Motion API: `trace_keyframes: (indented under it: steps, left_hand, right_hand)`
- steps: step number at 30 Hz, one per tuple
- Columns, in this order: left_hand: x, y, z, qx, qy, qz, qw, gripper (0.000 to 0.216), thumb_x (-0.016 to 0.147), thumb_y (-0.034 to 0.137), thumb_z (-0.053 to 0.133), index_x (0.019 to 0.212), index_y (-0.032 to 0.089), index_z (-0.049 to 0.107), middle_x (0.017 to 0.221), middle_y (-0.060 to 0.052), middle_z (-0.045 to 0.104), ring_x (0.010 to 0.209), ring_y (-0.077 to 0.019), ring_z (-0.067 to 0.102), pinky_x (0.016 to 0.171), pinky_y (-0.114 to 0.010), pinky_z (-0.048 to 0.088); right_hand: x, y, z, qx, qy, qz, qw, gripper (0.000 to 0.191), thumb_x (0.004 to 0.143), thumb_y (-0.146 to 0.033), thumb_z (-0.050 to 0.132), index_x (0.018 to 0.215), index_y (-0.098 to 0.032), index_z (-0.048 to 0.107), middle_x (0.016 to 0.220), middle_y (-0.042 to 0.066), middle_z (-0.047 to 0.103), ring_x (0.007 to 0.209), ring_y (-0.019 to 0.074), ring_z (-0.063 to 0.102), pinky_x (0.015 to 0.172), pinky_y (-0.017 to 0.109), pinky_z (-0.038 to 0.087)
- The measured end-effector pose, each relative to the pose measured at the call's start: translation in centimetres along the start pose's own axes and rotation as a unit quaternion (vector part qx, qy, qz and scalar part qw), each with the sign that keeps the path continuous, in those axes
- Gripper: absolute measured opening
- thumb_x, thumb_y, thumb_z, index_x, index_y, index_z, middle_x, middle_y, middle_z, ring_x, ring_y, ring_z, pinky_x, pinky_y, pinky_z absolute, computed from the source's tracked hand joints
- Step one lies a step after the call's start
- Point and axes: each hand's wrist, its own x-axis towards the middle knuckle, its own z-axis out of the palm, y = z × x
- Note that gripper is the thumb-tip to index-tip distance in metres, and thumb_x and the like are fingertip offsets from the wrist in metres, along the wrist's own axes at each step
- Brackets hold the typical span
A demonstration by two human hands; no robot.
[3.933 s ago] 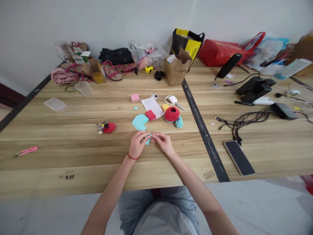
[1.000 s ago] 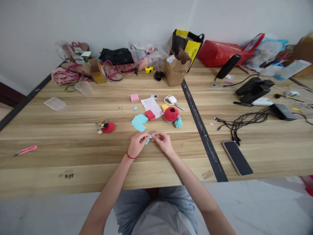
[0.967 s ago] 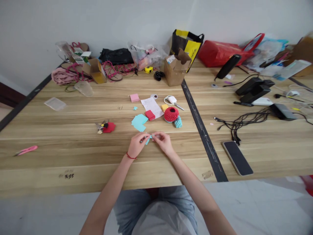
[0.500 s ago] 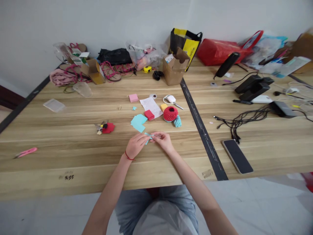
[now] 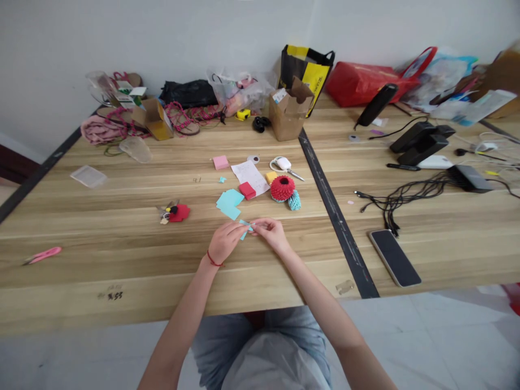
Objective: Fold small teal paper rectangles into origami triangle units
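Note:
My left hand [image 5: 226,241] and my right hand [image 5: 271,235] meet over the wooden table [image 5: 122,216], both pinching a small light-blue paper piece [image 5: 245,229] between their fingertips. A red string circles my left wrist. Just beyond the hands lies a stack of light-blue paper squares [image 5: 229,202]. To its right sit a red paper block [image 5: 247,190], a red folded-paper dome [image 5: 283,188] and a small teal folded-paper piece [image 5: 294,201].
A white note [image 5: 252,176], pink sticky pad [image 5: 220,162], yellow pad [image 5: 271,177] and white scissors [image 5: 284,165] lie further back. A phone [image 5: 395,257] and black cables [image 5: 400,199] are to the right, a red keychain [image 5: 174,211] and pink cutter [image 5: 43,254] to the left. Bags and boxes line the wall.
Both hands stay together on the blue paper piece, working it slightly with the fingertips. The view has shifted a little; nothing on the table has moved.

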Motion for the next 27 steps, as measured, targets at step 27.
trace_keyframes:
  steps: [27]
  left_hand:
    - [0.86, 0.52, -0.95, -0.082, -0.055, -0.012, 0.995, 0.027, 0.091, 0.013, 0.038, 0.095, 0.020, 0.064, 0.092, -0.005, 0.066, 0.087, -0.0143, 0.061, 0.080, -0.029, 0.049]
  right_hand:
    - [-0.08, -0.64, -0.34, 0.045, -0.035, 0.046, 0.997, 0.029, 0.053, -0.035, 0.081, 0.072, -0.018, 0.068, 0.070, 0.001, 0.072, 0.063, 0.0155, 0.066, 0.065, 0.029, 0.057]
